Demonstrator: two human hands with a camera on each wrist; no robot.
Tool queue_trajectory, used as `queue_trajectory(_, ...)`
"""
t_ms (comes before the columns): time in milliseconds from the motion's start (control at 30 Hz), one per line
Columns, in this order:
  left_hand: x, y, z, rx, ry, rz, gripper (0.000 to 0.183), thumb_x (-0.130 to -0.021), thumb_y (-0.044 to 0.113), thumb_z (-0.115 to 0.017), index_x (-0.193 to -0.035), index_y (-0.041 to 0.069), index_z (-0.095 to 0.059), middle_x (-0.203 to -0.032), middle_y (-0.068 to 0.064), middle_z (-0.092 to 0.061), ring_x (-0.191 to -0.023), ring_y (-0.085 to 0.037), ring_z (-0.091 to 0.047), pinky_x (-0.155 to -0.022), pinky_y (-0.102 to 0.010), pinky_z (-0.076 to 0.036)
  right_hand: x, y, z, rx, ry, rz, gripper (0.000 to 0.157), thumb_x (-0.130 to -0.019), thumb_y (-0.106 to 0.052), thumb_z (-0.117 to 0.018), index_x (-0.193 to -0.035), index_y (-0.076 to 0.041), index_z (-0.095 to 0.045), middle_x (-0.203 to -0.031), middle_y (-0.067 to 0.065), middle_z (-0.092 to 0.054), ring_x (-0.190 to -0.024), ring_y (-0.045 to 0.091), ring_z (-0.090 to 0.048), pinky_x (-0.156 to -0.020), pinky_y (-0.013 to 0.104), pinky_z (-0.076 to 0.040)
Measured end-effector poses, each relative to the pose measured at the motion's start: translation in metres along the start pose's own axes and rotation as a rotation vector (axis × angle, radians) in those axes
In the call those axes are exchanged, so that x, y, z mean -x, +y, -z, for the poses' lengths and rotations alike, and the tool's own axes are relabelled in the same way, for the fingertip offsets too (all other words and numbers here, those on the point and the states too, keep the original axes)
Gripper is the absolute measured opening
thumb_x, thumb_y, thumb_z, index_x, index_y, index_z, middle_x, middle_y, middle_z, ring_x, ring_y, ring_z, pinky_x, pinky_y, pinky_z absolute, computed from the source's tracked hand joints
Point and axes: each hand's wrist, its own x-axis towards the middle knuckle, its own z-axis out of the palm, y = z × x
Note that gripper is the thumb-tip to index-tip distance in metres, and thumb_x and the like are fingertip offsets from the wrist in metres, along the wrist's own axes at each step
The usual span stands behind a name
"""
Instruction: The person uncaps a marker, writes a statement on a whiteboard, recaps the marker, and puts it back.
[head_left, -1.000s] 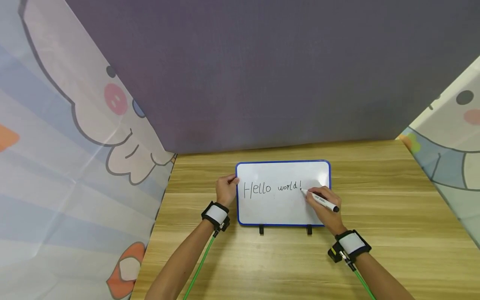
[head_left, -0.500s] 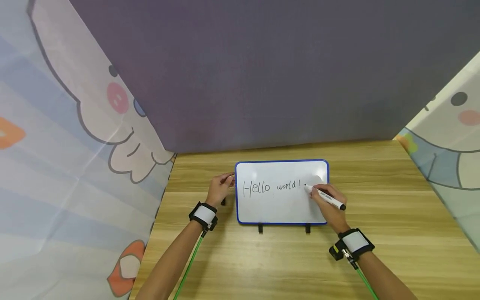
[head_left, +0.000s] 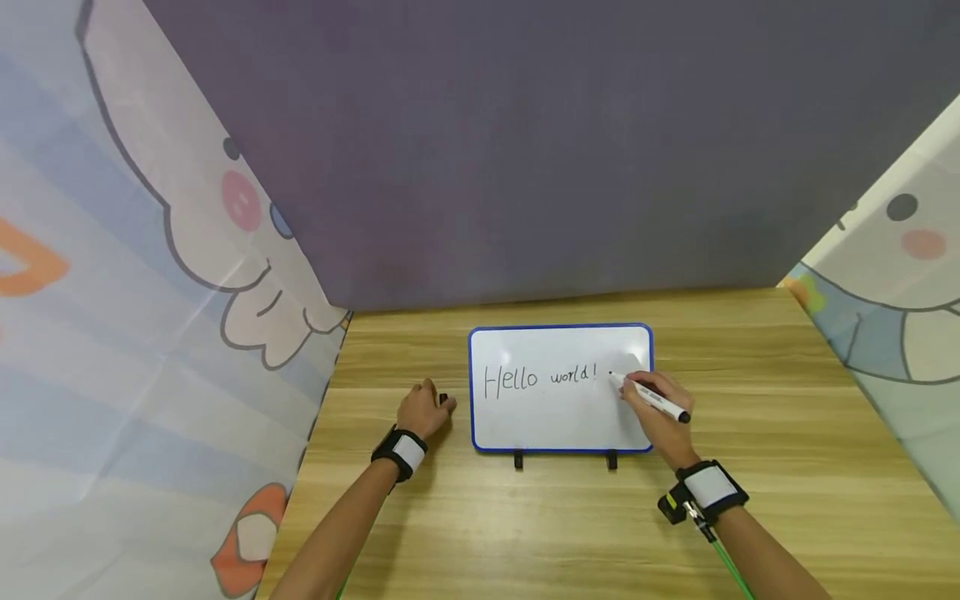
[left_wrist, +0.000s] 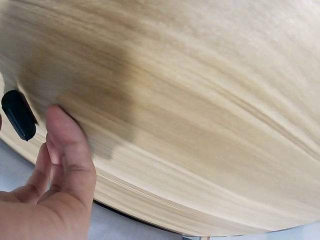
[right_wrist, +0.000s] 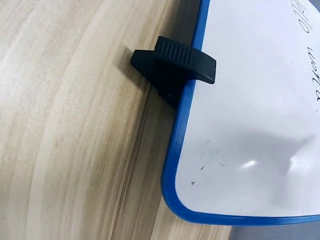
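My right hand (head_left: 662,410) pinches a white marker (head_left: 652,397) with a black end, its tip close over the whiteboard (head_left: 555,425), right of the handwritten "Hello world!" (head_left: 540,378). A black dot shows on the board at the tip. The board has a blue frame and stands on black clip feet (right_wrist: 175,65). Left of it, my left hand (head_left: 424,410) reaches down to a small black oblong piece (left_wrist: 19,115), like a marker cap, on the table. Thumb and fingers are apart around this piece, not gripping it. In the right wrist view neither the marker nor the hand shows.
The wooden table (head_left: 525,533) extends around the board. A dark grey panel (head_left: 525,150) rises behind it, and cartoon-printed sheets (head_left: 135,400) stand at the left and right. Green cables (head_left: 729,567) run from the wrist bands.
My left hand has let go of the board's left edge and moved left and down to the black piece. The marker has shifted slightly right, past the exclamation mark.
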Motion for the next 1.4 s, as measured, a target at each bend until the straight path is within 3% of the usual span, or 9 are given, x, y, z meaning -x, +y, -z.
queue_trajectory(267, 0.001, 0.003, 0.000, -0.031, 0.004, -0.068, 0.022, -0.081, 0.021, -0.068, -0.083, 0.001, -0.060, -0.078, -0.014, -0.059, -0.067, -0.028, -0.059, -0.057, -0.038, -0.049, 0.001, 0.002, -0.001, 0.015, 0.000, 0.007, 0.007, -0.077, 0.007, -0.067, -0.084, 0.007, -0.066, -0.079, 0.018, -0.064, -0.066, -0.007, -0.061, -0.055, 0.009, -0.048)
queue_trajectory(433, 0.003, 0.002, 0.004, -0.040, 0.019, -0.082, 0.014, -0.082, 0.014, -0.067, -0.083, 0.002, -0.060, -0.080, -0.014, -0.060, -0.071, -0.028, -0.061, -0.059, -0.039, -0.050, 0.002, 0.004, -0.002, 0.014, -0.014, -0.018, 0.008, -0.077, 0.006, -0.067, -0.085, 0.005, -0.067, -0.079, 0.008, -0.064, -0.066, -0.006, -0.062, -0.055, 0.010, -0.048)
queue_trajectory(500, 0.003, 0.004, 0.010, -0.016, 0.076, -0.092, 0.011, -0.083, 0.012, -0.065, -0.086, 0.003, -0.061, -0.083, -0.014, -0.060, -0.073, -0.029, -0.061, -0.061, -0.040, -0.051, 0.001, 0.003, -0.003, -0.004, -0.024, -0.028, 0.009, -0.077, 0.006, -0.067, -0.086, 0.004, -0.067, -0.079, 0.004, -0.064, -0.066, -0.004, -0.062, -0.055, 0.011, -0.049)
queue_trajectory(600, 0.003, 0.013, 0.025, 0.050, 0.221, -0.143, 0.010, -0.088, 0.011, -0.061, -0.094, 0.003, -0.062, -0.090, -0.015, -0.061, -0.076, -0.031, -0.063, -0.062, -0.042, -0.052, -0.001, -0.001, -0.004, -0.028, -0.043, -0.033, 0.009, -0.078, 0.005, -0.067, -0.087, 0.004, -0.067, -0.079, 0.001, -0.064, -0.067, -0.002, -0.063, -0.056, 0.012, -0.050)
queue_trajectory(700, 0.002, 0.028, 0.041, 0.120, 0.370, -0.269, 0.015, -0.092, 0.012, -0.056, -0.104, 0.003, -0.061, -0.099, -0.015, -0.060, -0.080, -0.032, -0.065, -0.064, -0.043, -0.053, -0.006, -0.009, -0.008, -0.025, -0.061, -0.017, 0.008, -0.078, 0.005, -0.067, -0.086, 0.004, -0.068, -0.077, 0.002, -0.064, -0.066, 0.000, -0.063, -0.057, 0.012, -0.049)
queue_trajectory(800, 0.000, 0.046, 0.052, 0.162, 0.447, -0.417, 0.017, -0.094, 0.011, -0.053, -0.107, 0.004, -0.060, -0.103, -0.013, -0.059, -0.083, -0.028, -0.065, -0.067, -0.039, -0.054, -0.013, -0.022, -0.016, -0.009, -0.085, 0.017, 0.008, -0.078, 0.003, -0.068, -0.086, 0.003, -0.069, -0.077, 0.007, -0.064, -0.067, -0.001, -0.061, -0.058, 0.011, -0.048)
queue_trajectory(900, 0.002, 0.065, 0.058, 0.195, 0.446, -0.512, 0.014, -0.092, 0.008, -0.054, -0.106, 0.005, -0.059, -0.102, -0.010, -0.057, -0.085, -0.025, -0.064, -0.071, -0.036, -0.055, -0.022, -0.039, -0.026, -0.088, -0.142, 0.017, 0.009, -0.079, 0.002, -0.068, -0.088, 0.005, -0.069, -0.079, 0.013, -0.063, -0.068, 0.002, -0.062, -0.059, 0.012, -0.049)
queue_trajectory(1133, 0.012, 0.113, 0.057, 0.218, 0.353, -0.646, 0.012, -0.091, 0.009, -0.058, -0.102, 0.007, -0.058, -0.100, -0.007, -0.060, -0.091, -0.020, -0.063, -0.078, -0.032, -0.055, -0.033, -0.072, -0.047, -0.248, -0.290, -0.020, 0.014, -0.084, 0.000, -0.064, -0.093, 0.011, -0.065, -0.082, 0.017, -0.061, -0.070, 0.006, -0.066, -0.059, 0.018, -0.053)
queue_trajectory(1400, 0.014, 0.138, 0.056, 0.177, 0.346, -0.699, 0.010, -0.090, 0.011, -0.059, -0.100, 0.008, -0.059, -0.097, -0.004, -0.064, -0.093, -0.017, -0.062, -0.082, -0.029, -0.053, -0.034, -0.082, -0.051, -0.260, -0.324, -0.005, 0.014, -0.084, 0.001, -0.064, -0.093, 0.012, -0.065, -0.082, 0.016, -0.061, -0.071, 0.006, -0.066, -0.060, 0.018, -0.054)
